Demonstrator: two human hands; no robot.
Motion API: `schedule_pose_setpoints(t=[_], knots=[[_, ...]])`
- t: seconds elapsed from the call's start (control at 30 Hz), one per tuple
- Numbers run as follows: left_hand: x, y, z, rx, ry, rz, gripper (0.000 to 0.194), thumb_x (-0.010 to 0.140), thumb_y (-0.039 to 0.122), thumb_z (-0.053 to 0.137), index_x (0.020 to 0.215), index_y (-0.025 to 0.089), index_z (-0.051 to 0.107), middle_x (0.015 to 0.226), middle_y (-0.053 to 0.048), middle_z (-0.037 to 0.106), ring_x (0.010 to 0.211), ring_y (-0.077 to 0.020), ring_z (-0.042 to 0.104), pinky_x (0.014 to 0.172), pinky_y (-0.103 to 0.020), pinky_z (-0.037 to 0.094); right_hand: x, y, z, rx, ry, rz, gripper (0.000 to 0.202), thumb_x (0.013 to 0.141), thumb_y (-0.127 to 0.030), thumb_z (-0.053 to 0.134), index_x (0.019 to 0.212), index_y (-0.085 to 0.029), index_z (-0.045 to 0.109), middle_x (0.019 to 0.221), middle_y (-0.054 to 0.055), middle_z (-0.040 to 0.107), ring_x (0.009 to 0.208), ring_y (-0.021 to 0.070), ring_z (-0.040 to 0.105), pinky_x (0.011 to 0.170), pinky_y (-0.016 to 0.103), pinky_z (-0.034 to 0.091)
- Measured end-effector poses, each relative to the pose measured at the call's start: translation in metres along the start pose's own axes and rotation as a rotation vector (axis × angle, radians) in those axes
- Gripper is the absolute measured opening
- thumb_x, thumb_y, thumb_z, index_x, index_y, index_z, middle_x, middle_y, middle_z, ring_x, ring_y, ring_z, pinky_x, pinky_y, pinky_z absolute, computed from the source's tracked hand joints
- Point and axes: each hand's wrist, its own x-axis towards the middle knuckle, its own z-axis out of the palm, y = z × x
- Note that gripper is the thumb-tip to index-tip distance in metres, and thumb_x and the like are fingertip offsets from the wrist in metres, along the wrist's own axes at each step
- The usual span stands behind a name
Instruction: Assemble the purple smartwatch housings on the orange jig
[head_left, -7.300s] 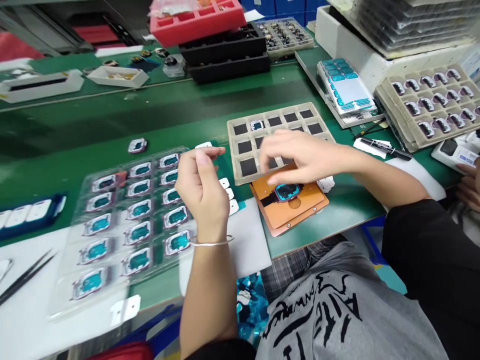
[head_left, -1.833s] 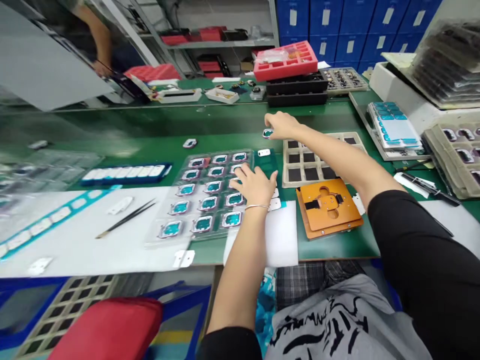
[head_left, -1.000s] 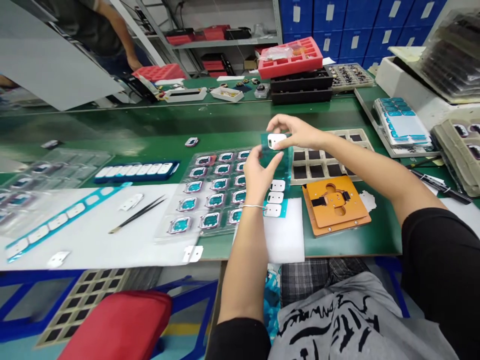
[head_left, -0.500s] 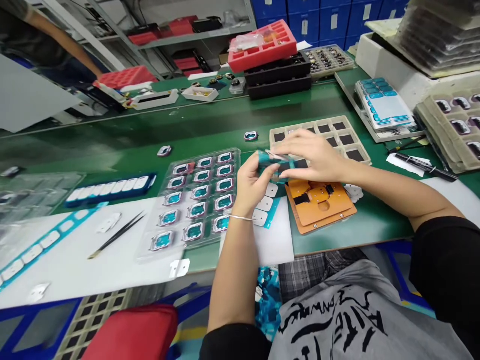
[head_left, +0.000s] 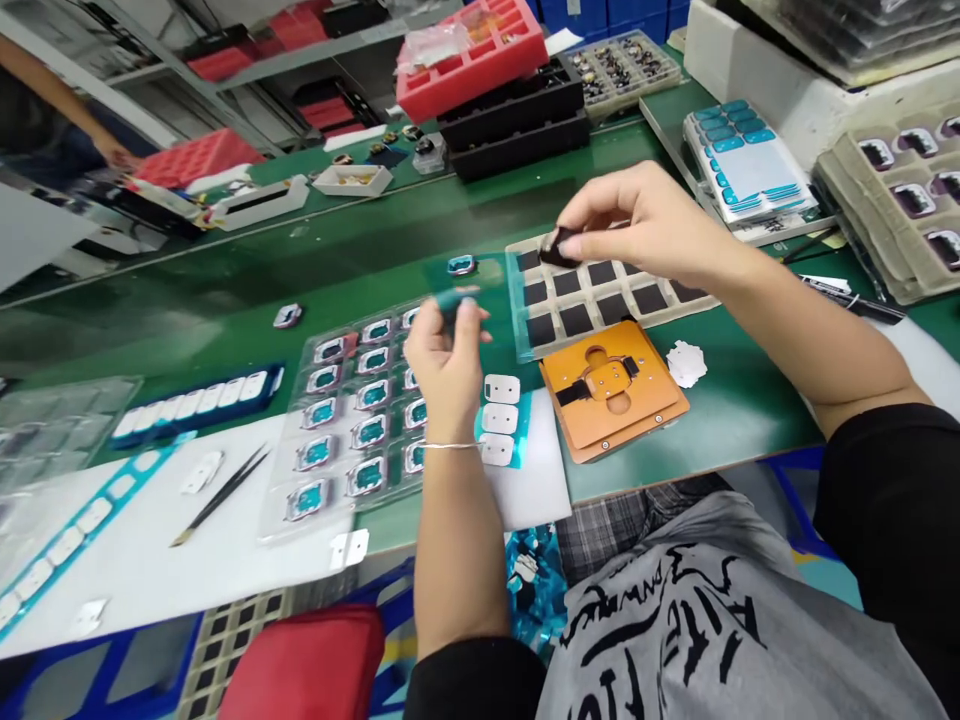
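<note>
Green desk (head_left: 750, 408), orange fixture (head_left: 611, 382) at near edge. Left hand (head_left: 446, 350) pinches a blurred teal piece (head_left: 451, 299) by the clear tray (head_left: 343, 440); right hand (head_left: 637, 225) pinches a small dark part (head_left: 556, 247) over the beige tray's (head_left: 594, 308) far-left corner. Behind: red tray (head_left: 487, 74) atop black boxes (head_left: 517, 145).

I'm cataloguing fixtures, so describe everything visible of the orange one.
The orange fixture is two stacked plates, perhaps metal or plastic, with two screws along the near edge. Rounded cutouts and black pieces surround its central shape. It lies on the green bench beside a white piece; the left hand and right hand are off it.
</note>
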Motion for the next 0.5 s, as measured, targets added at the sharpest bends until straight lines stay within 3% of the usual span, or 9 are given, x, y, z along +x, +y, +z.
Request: schedule_pose_setpoints(t=[0.1,0.17,0.23,0.33,0.5], knots=[[0.001,-0.02,-0.006,0.187,0.039,-0.148,0.071,0.087,0.07,0.065,0.141,0.024,0.052,0.126,-0.013,0.065,0.107,-0.0238,0.068,0.088,-0.034,0.059,-0.007,-0.007,-0.003,-0.15,-0.442,0.092,0.013,0.075,-0.012,0.083,0.084,-0.018,0.077,0.072,-0.004,0.07,0.067,0.013,0.064,0.063,0.028,0.05],[0.001,-0.029,-0.01,0.349,-0.017,-0.222,0.087,0.082,0.065,0.072,0.152,0.023,0.04,0.142,-0.019,0.056,0.121,-0.0309,0.064,0.1,-0.043,0.056,-0.01,-0.009,0.005,-0.259,-0.632,0.158,0.018,0.07,-0.005,0.083,0.075,-0.019,0.074,0.066,-0.005,0.068,0.061,0.0132,0.062,0.056,0.028,0.045],[0.0,-0.032,-0.012,0.458,-0.072,-0.2,0.092,0.081,0.059,0.074,0.155,0.021,0.035,0.151,-0.021,0.047,0.136,-0.0355,0.054,0.113,-0.05,0.048,-0.012,-0.011,0.017,-0.357,-0.669,0.224,0.022,0.069,-0.001,0.083,0.07,-0.02,0.07,0.064,-0.004,0.066,0.061,0.0145,0.06,0.055,0.03,0.042],[-0.002,-0.029,-0.01,0.519,-0.099,-0.077,0.085,0.085,0.052,0.07,0.155,0.02,0.035,0.155,-0.02,0.042,0.147,-0.0348,0.041,0.125,-0.051,0.034,-0.013,-0.015,0.031,-0.449,-0.668,0.302,0.023,0.071,-0.002,0.082,0.07,-0.021,0.069,0.065,-0.003,0.065,0.061,0.0162,0.059,0.056,0.033,0.041],[-0.004,-0.021,-0.006,0.541,-0.098,-0.015,0.068,0.086,0.042,0.069,0.147,0.022,0.045,0.146,-0.016,0.05,0.142,-0.0321,0.045,0.123,-0.049,0.035,-0.017,-0.017,0.038,-0.684,-0.612,0.148,0.029,0.065,-0.012,0.091,0.061,-0.021,0.064,0.076,0.002,0.065,0.075,0.0205,0.059,0.06,0.035,0.041]])
